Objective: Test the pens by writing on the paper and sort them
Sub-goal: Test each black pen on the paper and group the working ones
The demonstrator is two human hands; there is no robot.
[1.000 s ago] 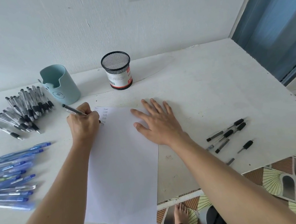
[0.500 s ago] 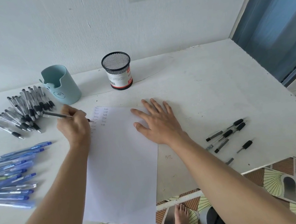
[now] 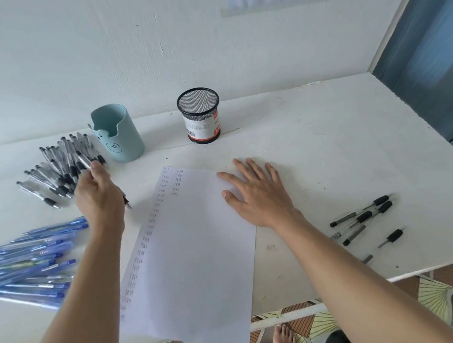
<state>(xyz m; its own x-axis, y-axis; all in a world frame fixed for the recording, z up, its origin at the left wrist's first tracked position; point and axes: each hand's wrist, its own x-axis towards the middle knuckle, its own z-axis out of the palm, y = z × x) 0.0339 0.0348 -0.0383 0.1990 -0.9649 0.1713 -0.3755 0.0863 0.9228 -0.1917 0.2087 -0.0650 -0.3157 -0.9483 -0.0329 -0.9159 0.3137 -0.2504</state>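
The paper [image 3: 197,259] hangs over the near edge of the table [image 3: 321,156]. Only the right hand [image 3: 255,193] pins it, lying flat with fingers spread on its far right part. If that hand lifts, I judge the sheet could slide off. Left of the sheet, the left hand [image 3: 99,197] has its fingers curled round a pen [image 3: 126,202], between the blue pens [image 3: 27,268] and the farther black-grip pile [image 3: 61,167]. A careless drop could mix the groups. Farther back, the teal cup [image 3: 120,137] and mesh cup [image 3: 200,116] stand upright, with no pens showing in either.
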